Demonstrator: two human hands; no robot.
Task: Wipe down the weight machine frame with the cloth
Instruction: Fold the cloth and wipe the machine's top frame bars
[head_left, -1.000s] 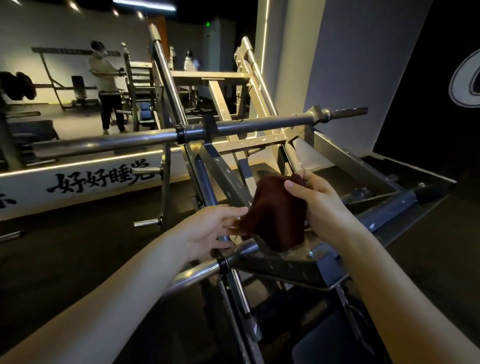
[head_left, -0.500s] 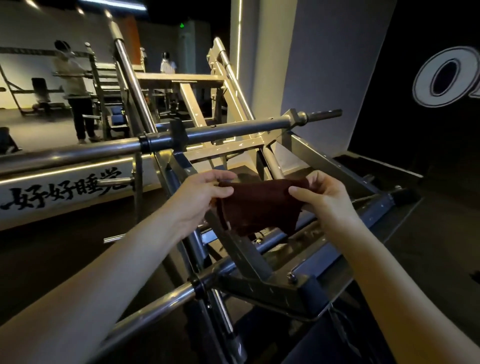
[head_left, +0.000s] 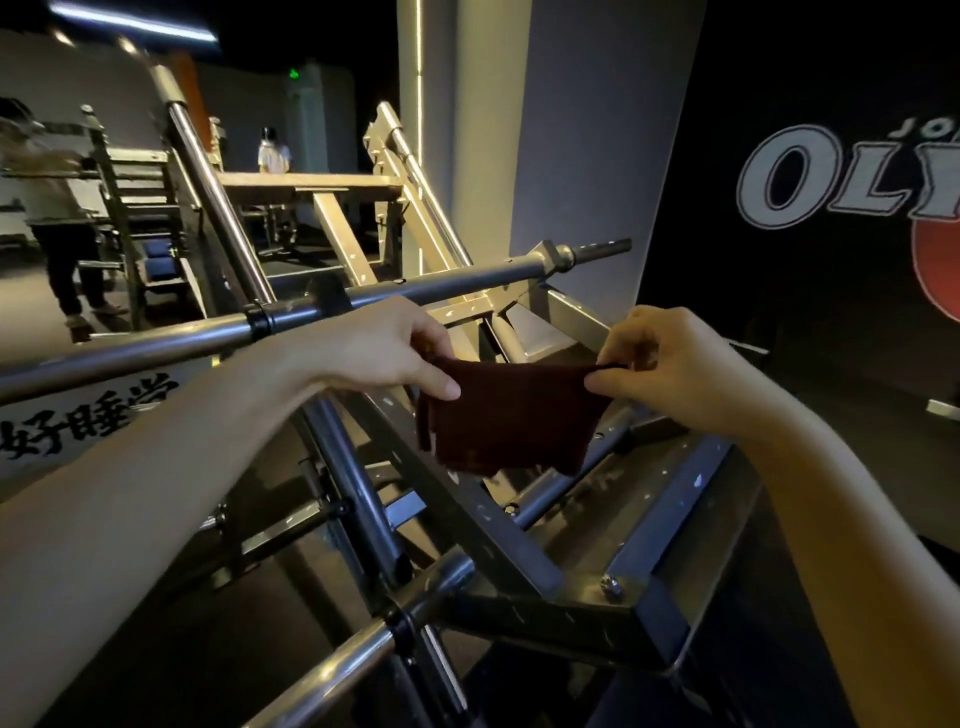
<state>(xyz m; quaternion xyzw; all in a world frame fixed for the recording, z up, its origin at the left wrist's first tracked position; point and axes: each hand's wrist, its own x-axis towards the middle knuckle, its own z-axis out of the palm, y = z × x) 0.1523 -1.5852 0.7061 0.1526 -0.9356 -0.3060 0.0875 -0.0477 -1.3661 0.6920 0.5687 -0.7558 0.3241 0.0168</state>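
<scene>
A dark maroon cloth (head_left: 511, 415) hangs spread between my two hands, above the weight machine frame (head_left: 524, 564). My left hand (head_left: 384, 348) pinches its upper left corner. My right hand (head_left: 670, 358) pinches the upper right corner between thumb and fingers. The cloth is in the air and touches no part of the frame. The frame is grey steel with angled beams, bolts and a chrome horizontal bar (head_left: 441, 283) just behind my hands.
A second chrome bar (head_left: 343, 660) crosses low in front. A grey pillar (head_left: 587, 140) stands behind the machine, and a dark wall with large lettering (head_left: 831, 176) is to the right. Two people (head_left: 57, 208) stand among other machines at far left.
Both hands have lifted and pulled apart, stretching the bunched cloth flat between them. The view has shifted closer to the frame and to the right.
</scene>
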